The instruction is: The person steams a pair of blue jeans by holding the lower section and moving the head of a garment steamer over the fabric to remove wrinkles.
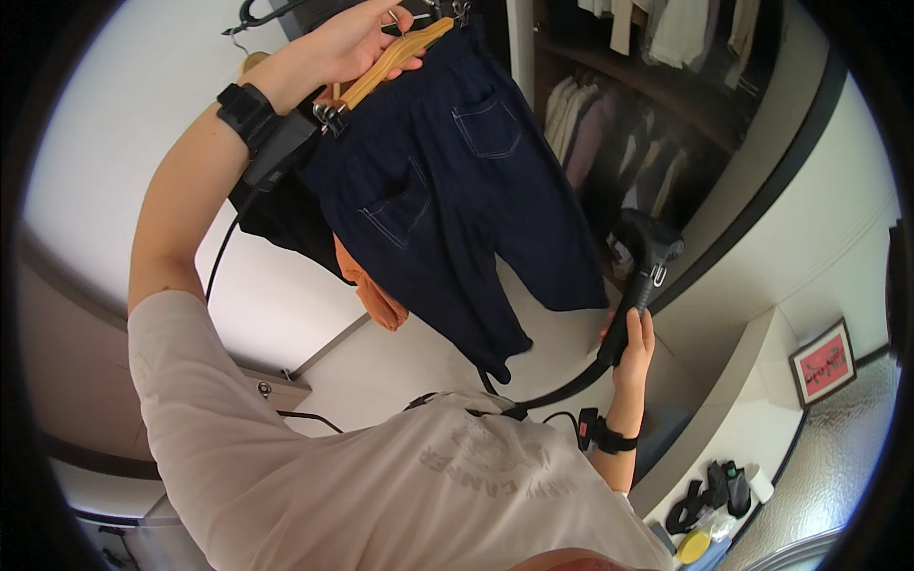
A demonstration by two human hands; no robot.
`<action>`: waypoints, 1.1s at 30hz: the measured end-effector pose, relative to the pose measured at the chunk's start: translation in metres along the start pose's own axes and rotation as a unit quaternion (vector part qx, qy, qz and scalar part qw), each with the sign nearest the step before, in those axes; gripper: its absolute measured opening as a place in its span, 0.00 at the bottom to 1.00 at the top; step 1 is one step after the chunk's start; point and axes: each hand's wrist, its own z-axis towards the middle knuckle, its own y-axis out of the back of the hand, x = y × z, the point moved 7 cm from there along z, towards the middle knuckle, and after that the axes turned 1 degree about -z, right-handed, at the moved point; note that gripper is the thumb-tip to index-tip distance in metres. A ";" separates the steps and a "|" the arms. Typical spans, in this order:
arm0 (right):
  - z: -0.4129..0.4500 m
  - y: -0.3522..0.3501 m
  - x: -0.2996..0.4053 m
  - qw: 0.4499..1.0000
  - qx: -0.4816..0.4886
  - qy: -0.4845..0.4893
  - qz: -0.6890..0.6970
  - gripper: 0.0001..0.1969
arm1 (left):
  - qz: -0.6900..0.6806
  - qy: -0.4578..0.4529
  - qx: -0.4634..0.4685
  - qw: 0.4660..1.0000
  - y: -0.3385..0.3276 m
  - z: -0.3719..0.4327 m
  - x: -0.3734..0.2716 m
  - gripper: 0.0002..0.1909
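Observation:
My left hand (364,46) grips a wooden clip hanger (400,56) near its middle, by the hook. From its metal clips hang dark blue trousers (443,164) with white-stitched pockets. Behind them show a black garment (293,221) and an orange garment (371,292). Lower on the right, my right hand (632,346) is closed round the black handle of a garment steamer (635,285), whose head is raised beside the trouser leg. A black hose (564,391) runs from the handle towards my shirt. Faint steam seems to hang in front of the wardrobe.
An open wardrobe (643,71) with hanging clothes stands at the upper right. At the right are a framed red picture (822,364) and a ledge holding black straps (687,507) and a yellow-lidded container (692,547). A black hanger (268,16) hangs at the upper left.

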 end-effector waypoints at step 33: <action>-0.005 -0.006 0.009 1.000 0.010 -0.010 -0.020 0.12 | 0.538 -0.269 -0.365 0.711 0.102 0.050 -0.151 0.38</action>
